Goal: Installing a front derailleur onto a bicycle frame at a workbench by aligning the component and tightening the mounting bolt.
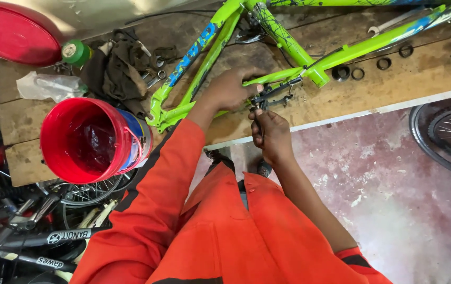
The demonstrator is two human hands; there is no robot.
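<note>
- Hands at centre: left hand clasps the green bicycle frame lying on the wooden bench; right hand is closed around a dark tool handle at the black brake arm.
- Red bucket at nine o'clock — dark rags at ten.
- Loose bearing rings at two; bicycle wheel at three.

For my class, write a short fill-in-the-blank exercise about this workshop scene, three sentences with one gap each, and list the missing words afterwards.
1. The bright green metal bicycle frame lies on a wooden ____.
2. The left hand rests on the frame, while the right hand grips a dark slim tool just ____ it.
3. The round plastic bucket at the workbench's edge is ____ in colour.

Missing words: workbench; below; red
</note>
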